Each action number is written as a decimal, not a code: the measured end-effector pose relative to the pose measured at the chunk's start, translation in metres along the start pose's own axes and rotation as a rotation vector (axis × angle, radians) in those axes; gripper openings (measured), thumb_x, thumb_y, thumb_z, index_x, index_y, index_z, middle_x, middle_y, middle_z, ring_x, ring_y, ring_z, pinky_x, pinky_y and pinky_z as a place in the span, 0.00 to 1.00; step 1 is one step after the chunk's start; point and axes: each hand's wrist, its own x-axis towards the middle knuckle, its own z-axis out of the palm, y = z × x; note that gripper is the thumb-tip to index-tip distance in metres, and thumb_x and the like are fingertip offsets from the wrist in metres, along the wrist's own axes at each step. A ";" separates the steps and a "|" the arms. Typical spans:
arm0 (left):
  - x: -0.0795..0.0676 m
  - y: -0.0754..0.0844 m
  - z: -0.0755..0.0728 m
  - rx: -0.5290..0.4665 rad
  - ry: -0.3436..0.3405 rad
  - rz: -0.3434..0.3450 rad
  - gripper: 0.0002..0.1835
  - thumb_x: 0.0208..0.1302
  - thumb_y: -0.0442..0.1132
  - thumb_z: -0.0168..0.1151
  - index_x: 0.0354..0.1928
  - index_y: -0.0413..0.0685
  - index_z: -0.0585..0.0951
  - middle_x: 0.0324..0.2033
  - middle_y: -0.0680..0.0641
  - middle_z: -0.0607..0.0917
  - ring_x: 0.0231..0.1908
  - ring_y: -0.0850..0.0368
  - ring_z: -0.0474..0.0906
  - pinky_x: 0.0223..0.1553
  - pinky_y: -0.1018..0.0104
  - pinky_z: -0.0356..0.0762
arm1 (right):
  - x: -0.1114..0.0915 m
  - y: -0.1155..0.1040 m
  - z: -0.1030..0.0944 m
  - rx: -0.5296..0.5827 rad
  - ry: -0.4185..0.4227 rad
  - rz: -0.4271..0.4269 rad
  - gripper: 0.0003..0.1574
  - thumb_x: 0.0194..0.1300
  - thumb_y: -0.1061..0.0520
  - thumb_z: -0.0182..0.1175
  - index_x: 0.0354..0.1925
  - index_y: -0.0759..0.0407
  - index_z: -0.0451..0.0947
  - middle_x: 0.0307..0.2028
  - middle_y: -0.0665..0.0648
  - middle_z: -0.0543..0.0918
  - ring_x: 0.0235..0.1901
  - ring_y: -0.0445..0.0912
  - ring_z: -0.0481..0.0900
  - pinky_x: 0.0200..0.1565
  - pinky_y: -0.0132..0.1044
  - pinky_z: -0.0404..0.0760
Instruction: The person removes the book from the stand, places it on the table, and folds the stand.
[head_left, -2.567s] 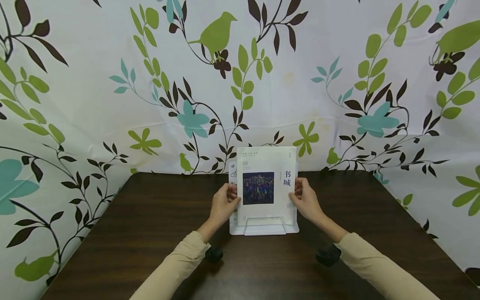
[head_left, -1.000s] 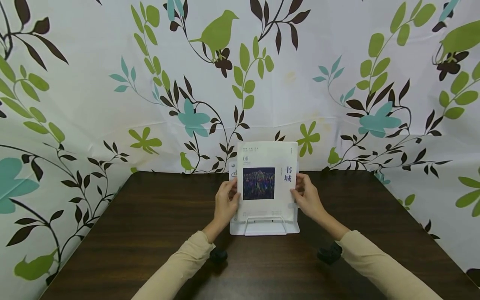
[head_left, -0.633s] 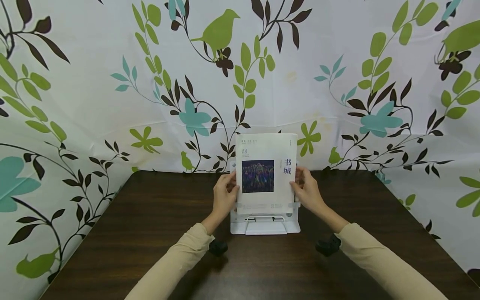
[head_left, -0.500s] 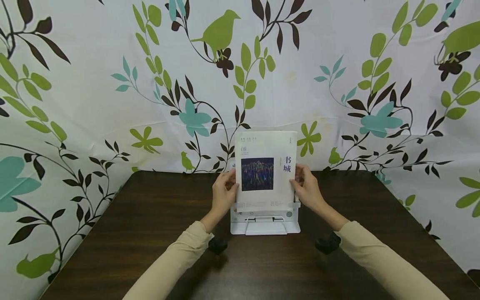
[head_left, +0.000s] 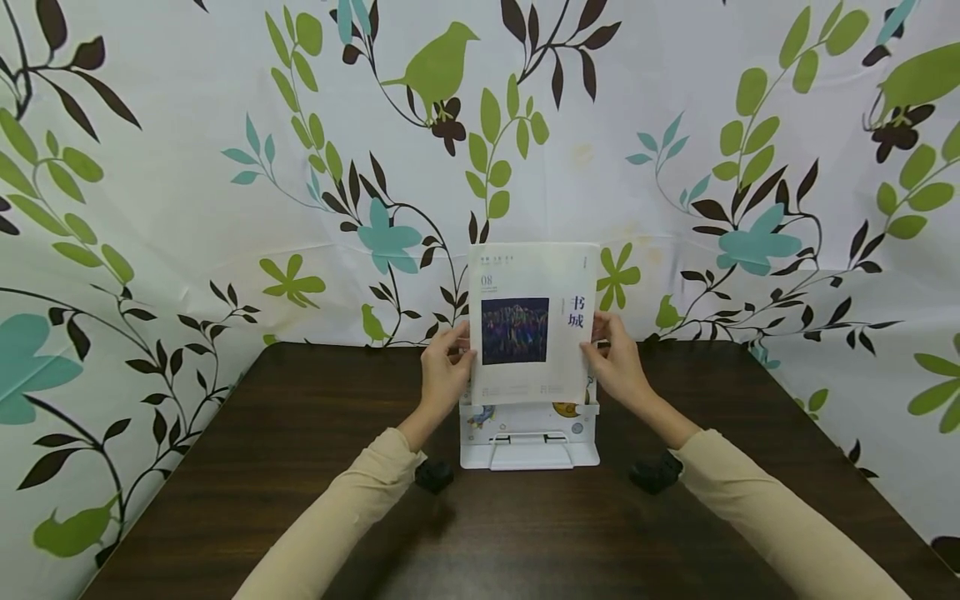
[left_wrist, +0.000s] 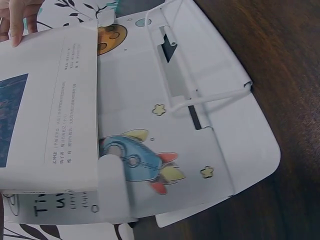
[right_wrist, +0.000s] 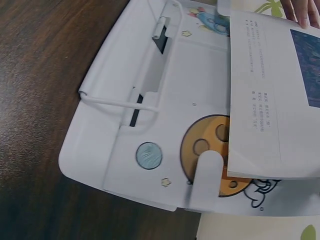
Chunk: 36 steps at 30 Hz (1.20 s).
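A white book (head_left: 528, 383) with a dark picture on its cover is held upright between both hands. My left hand (head_left: 444, 375) pinches its left edge, thumb on the front cover; my right hand (head_left: 618, 364) pinches the right edge the same way. Behind and below the book stands a white book stand (head_left: 480, 457) with cartoon prints, among them a blue rocket (left_wrist: 132, 157) and an orange planet (right_wrist: 200, 142). Its wire page holder (head_left: 531, 437) lies at the front, below the book's lower edge. The book hides most of the stand's back plate.
The stand rests on a dark wooden table (head_left: 315, 433). A white curtain (head_left: 570, 167) printed with leaves and birds hangs behind the table's far edge. Black wrist cameras (head_left: 432, 475) sit under both wrists.
Both hands have raised the book from behind the wire page holder, so more of the stand's printed back plate shows below it. The stand has stayed in place.
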 end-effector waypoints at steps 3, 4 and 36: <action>0.003 0.003 -0.002 -0.019 -0.005 0.025 0.23 0.48 0.17 0.60 0.50 0.30 0.76 0.37 0.35 0.78 0.35 0.43 0.79 0.32 0.55 0.80 | 0.002 -0.002 -0.001 0.021 0.000 0.007 0.25 0.53 0.79 0.54 0.50 0.80 0.61 0.37 0.72 0.74 0.33 0.59 0.75 0.28 0.33 0.76; 0.004 0.005 -0.003 -0.024 -0.009 0.035 0.23 0.48 0.17 0.60 0.50 0.30 0.75 0.37 0.35 0.77 0.35 0.42 0.78 0.32 0.54 0.80 | 0.003 -0.003 -0.002 0.031 -0.001 0.012 0.25 0.53 0.79 0.54 0.51 0.80 0.61 0.38 0.72 0.74 0.34 0.58 0.74 0.29 0.33 0.76; -0.060 0.028 -0.011 -0.176 -0.251 -0.203 0.26 0.52 0.22 0.60 0.56 0.30 0.70 0.43 0.36 0.75 0.38 0.45 0.77 0.34 0.68 0.79 | -0.041 0.011 -0.034 0.114 -0.257 0.302 0.25 0.56 0.74 0.54 0.53 0.74 0.62 0.40 0.67 0.75 0.34 0.50 0.74 0.33 0.30 0.74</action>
